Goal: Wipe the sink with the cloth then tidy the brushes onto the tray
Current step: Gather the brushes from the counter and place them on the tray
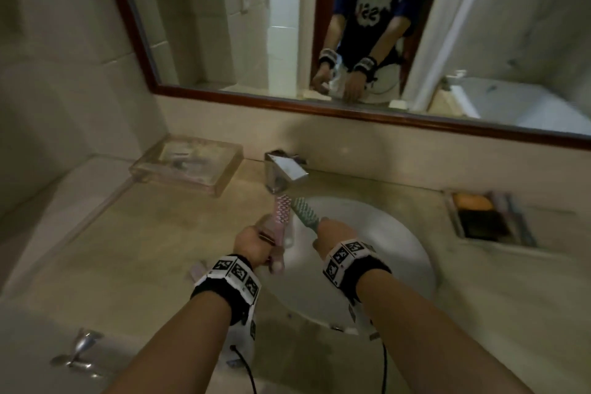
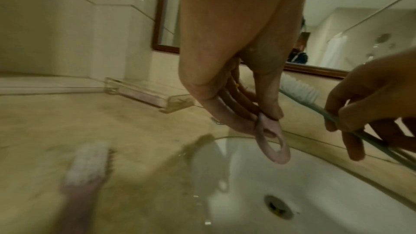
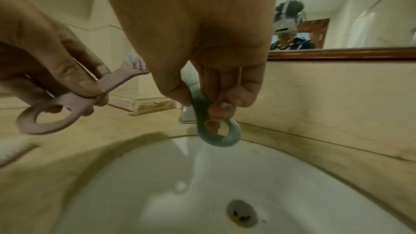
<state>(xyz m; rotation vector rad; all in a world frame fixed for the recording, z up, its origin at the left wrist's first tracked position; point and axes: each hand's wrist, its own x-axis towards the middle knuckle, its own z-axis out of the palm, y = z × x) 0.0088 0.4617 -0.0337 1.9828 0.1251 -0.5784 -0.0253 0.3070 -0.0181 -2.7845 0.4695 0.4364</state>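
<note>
Over the white sink, my left hand grips the handle of a pink brush, bristle head pointing toward the faucet. Its ring-shaped handle end hangs below my fingers. My right hand pinches the handle of a green brush with white bristles; its ring end sits under my fingertips. The two brush heads nearly meet. A clear tray stands at the back left of the counter. A second pink brush lies on the counter left of the basin. No cloth is in view.
A chrome faucet stands behind the basin, with the drain below my hands. A soap dish sits recessed at the right. A metal fitting juts out at the lower left. A wood-framed mirror lines the back wall.
</note>
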